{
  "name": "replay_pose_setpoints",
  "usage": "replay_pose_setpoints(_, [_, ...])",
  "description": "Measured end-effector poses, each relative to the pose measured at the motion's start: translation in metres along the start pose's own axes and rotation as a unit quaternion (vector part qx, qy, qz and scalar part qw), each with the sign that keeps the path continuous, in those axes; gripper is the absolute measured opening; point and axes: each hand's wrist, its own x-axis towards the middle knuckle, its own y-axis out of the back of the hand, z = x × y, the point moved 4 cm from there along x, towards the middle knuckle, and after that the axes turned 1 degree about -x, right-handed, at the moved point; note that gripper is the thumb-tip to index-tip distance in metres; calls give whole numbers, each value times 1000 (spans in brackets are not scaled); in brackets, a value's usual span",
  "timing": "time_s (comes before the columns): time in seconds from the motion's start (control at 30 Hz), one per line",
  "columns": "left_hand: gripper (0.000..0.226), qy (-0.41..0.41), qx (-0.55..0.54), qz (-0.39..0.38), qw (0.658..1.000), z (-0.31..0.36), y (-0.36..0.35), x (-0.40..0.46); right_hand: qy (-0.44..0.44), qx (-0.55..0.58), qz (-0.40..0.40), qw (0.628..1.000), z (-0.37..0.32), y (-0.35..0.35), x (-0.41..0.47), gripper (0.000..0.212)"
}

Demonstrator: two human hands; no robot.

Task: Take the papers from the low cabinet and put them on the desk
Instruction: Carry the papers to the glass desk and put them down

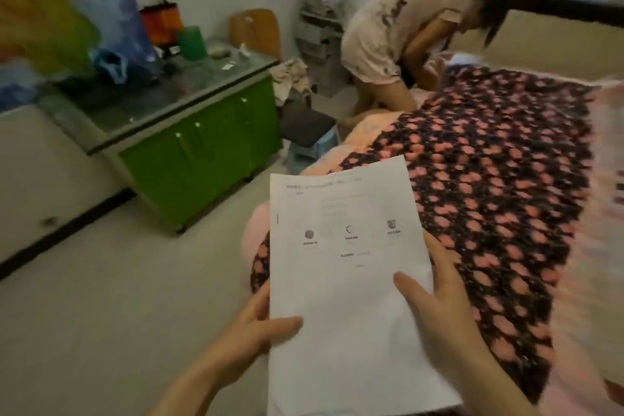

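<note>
1. The papers [347,280] are thin white paper, smooth and matt, with faint grey print.
2. The bedspread [489,186] is soft cloth with pink and black flowers.
3. The cabinet [202,159] has shiny green doors.
4. Its tabletop [162,101] looks like glossy glass.
5. The floor [101,297] is smooth and pale.
6. The stool [309,135] has pale blue plastic legs and a dark cloth seat.
</note>
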Motion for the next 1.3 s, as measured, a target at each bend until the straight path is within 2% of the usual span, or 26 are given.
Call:
replay_pose_setpoints(0.17, [60,-75,-84,178,977,0,54,-19,-19,3,-144,989,3,-85,55,63])
replay_pose_setpoints(0.27, [67,-99,-113,254,956,0,84,-30,2,-33,-201,979,4,-128,71,64])
replay_pose_setpoints(0.5, [57,-137,-163,367,906,4,163,-30,-5,-78,-301,951,9,-230,119,65])
replay_pose_setpoints(0.7, [57,-157,-168,407,884,37,270,-12,17,-143,-340,929,5,-341,177,71])
replay_pose_setpoints(0.87, [58,-166,-122,437,875,100,386,25,17,-153,-336,929,-14,-452,253,72])
replay_pose_setpoints(1.0, [61,-182,-91,445,872,118,403,42,8,-162,-320,933,-15,-476,280,77])
replay_pose_setpoints(1.1, [58,-183,-92,465,861,138,467,74,-17,-163,-320,933,-12,-537,333,77])
replay_pose_setpoints(1.3, [57,-186,-81,496,844,187,593,146,-8,-189,-347,918,-12,-669,444,73])
